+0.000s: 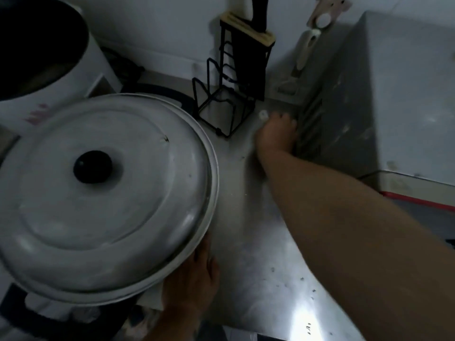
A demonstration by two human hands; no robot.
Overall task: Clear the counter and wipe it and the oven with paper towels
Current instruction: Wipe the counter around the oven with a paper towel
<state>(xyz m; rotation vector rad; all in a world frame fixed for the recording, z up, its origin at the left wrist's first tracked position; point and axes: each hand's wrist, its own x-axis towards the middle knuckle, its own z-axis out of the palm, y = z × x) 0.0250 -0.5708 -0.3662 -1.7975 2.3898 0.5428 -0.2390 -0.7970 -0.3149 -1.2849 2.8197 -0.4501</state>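
Crumbs [288, 281] lie scattered on the near part of the shiny steel tabletop [248, 217], dark specks under a bright glare. At the near left, the left hand [194, 276] lies with straight fingers against the rim of a big metal lid [98, 193] with a black knob; white paper [150, 300] shows just beneath that rim beside the hand. Farther in, the right hand [277, 132] reaches palm-down to the tabletop beside the vented side of the grey oven [369, 99]; its grip is blurred, so whether it holds anything cannot be told. A small white piece [263, 115] lies at its fingertips. Behind stands a black wire rack [229, 77], and at far left a white cooker [49, 57] with faint red marks, unreadable.
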